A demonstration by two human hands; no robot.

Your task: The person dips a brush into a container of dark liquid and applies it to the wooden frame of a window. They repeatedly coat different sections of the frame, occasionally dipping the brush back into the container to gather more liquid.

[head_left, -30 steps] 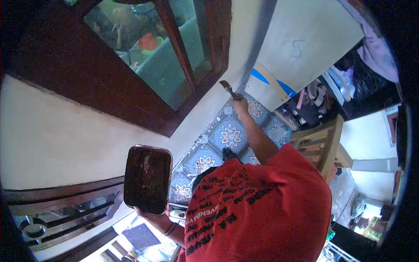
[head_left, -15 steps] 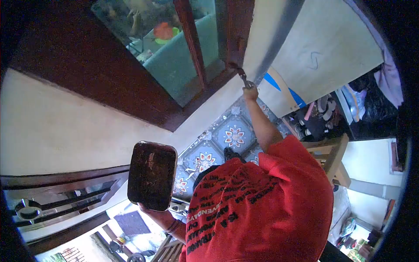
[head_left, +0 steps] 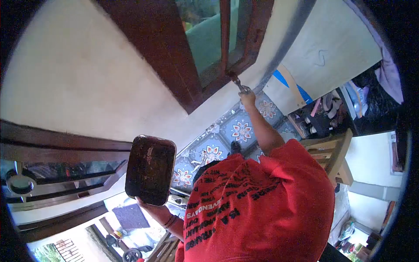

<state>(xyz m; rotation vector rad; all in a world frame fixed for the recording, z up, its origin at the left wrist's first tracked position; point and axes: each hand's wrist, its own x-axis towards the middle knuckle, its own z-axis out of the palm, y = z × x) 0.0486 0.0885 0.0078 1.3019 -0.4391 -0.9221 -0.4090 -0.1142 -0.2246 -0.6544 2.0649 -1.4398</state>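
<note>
My left hand (head_left: 148, 207) grips the lower edge of a dark, rectangular paint tray (head_left: 150, 170), holding it up in front of the wall. Its inside is coated dark brown, with a paler streak near the top. On the other side, my right arm reaches out, and my right hand (head_left: 247, 97) is closed around the handle of a paintbrush (head_left: 236, 81). The dark bristle end touches the lower rail of the brown window frame (head_left: 214, 89), close to the foot of the upright bar (head_left: 224, 39).
Cream wall (head_left: 87, 74) surrounds the window. Patterned floor tiles (head_left: 241, 131) lie below. A pale panel (head_left: 323, 48) and a shelf of shoes (head_left: 321, 115) stand at right, near a wooden bench (head_left: 338, 157). Another brown frame (head_left: 65, 150) is at left.
My right hand has moved the paintbrush left along the lower rail, nearer the upright bar. The window has shifted right in view. The paint tray stays in my left hand, slightly lower.
</note>
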